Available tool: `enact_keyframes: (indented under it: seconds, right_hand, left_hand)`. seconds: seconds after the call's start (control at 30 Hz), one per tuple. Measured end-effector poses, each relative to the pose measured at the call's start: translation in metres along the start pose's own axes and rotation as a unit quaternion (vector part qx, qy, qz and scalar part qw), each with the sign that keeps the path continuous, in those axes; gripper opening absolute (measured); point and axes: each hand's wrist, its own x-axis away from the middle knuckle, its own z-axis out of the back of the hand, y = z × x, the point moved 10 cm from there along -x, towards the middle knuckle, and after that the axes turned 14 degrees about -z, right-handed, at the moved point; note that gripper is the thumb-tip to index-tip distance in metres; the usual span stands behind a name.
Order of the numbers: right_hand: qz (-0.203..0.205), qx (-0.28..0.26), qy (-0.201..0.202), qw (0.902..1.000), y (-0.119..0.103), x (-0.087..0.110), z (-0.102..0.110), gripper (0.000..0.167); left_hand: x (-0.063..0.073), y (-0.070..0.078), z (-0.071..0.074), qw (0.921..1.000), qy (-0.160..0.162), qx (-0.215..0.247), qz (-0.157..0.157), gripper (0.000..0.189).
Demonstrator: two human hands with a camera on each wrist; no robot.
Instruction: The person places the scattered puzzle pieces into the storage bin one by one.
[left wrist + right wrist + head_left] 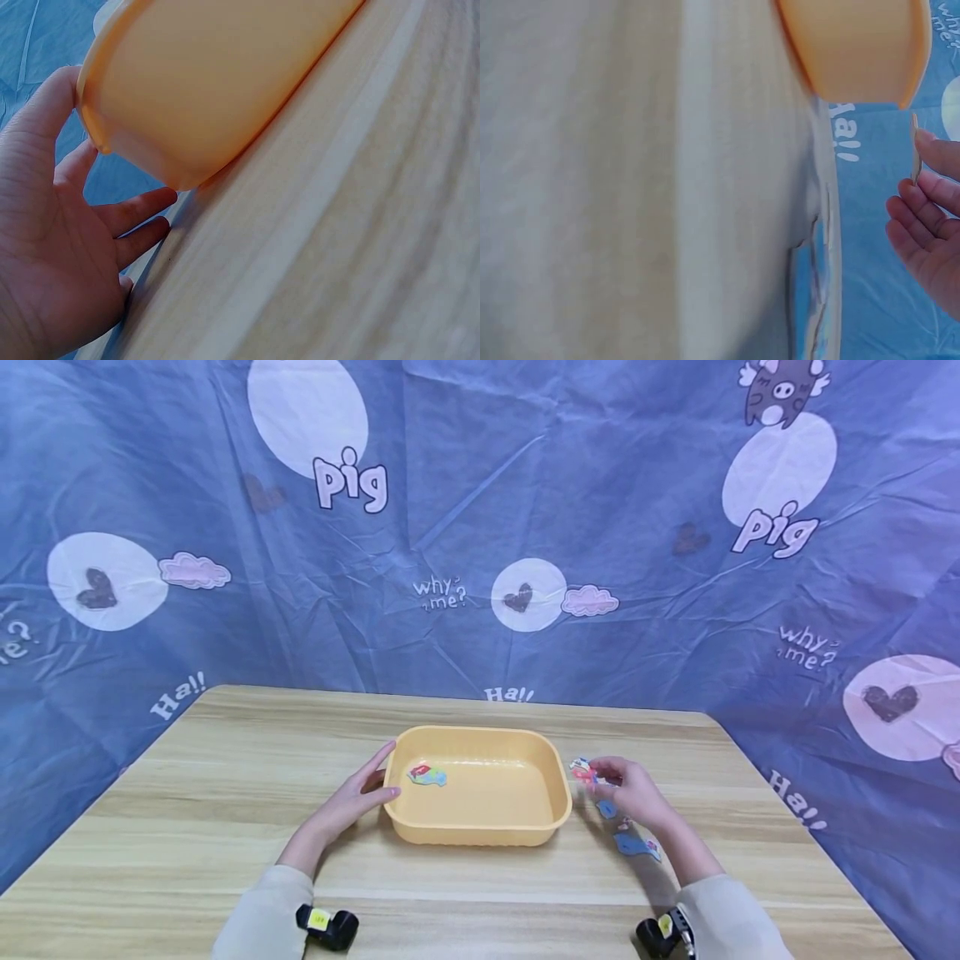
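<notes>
A yellow plastic tray (480,837) with high walls stands on the wooden table. My left hand (351,800) grips its left rim, thumb over the edge; the other fingers spread beside the outer wall in the left wrist view. Inside the tray, toward the left, lies a flat red, green and blue cutout piece (427,775). Just beyond the right wall, my right hand (633,793) pinches another thin cutout piece (582,771), red and white, between thumb and fingers. It is seen edge-on in the right wrist view, raised off the table.
Several flat blue cutout pieces lie on the table below my right hand, among them a larger one (636,845) nearer me. A blue printed cloth (465,527) hangs behind and beside the table (247,760).
</notes>
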Motion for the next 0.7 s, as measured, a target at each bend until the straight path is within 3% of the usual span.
enact_keyframes:
  seconds: [0.4,0.7]
  right_hand:
    - [-0.003,-0.004,0.004,1.0000,-0.015,-0.003,0.006,0.040]
    - [-0.012,-0.025,0.001,0.9996,-0.029,-0.009,-0.001,0.043]
  left_hand:
    - [0.000,0.000,0.001,1.0000,0.002,0.002,-0.001,0.068]
    - [0.000,-0.002,0.001,1.0000,0.002,0.000,0.006,0.066]
